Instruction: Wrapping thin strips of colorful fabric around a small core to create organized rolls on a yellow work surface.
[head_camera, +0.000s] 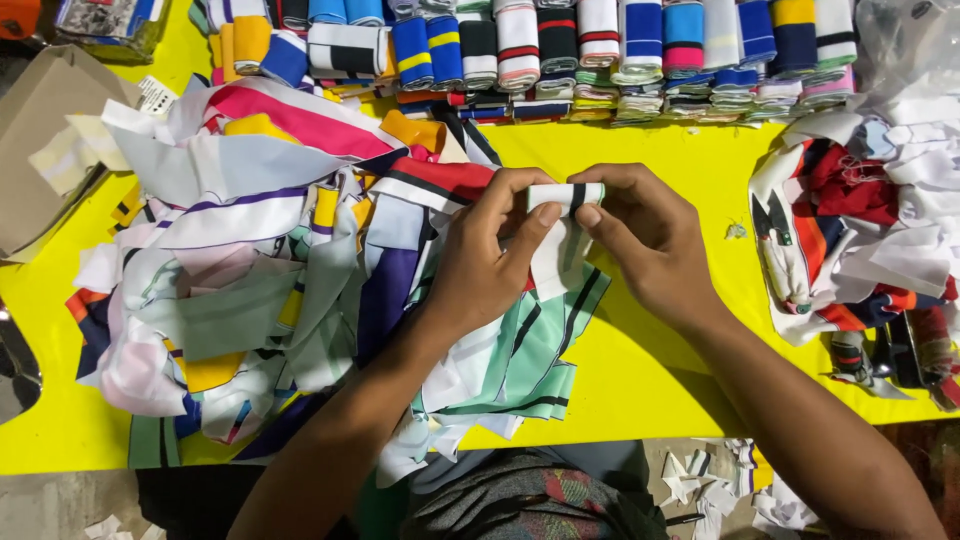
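Head view: a bright yellow worktop (660, 370) fills most of the frame, its near edge running along the bottom, where a grey floor littered with fabric scraps (720, 480) is seen at lower right. A row of folded striped knit bands (560, 55) is stacked along the top edge. A loose heap of coloured fabric strips (260, 270) covers the left half of the worktop, and a second, smaller heap of white and red pieces (860, 230) lies at the right edge. A piece of brown cardboard (40, 140) is seen at upper left. A pair of small thread snips (775, 225) rests against the right heap.

At the centre of the frame a white fabric strip with a black stripe (566, 196) is held just above the worktop. Its folded upper part is kept with its long axis horizontal, running left to right, while a loose tail hangs down toward the bottom of the frame. The left hand (485, 260) is closed on the strip's left end, thumb pressed on its front. The right hand (645, 235) is pinched on the right end, thumb and fingers closed around it.
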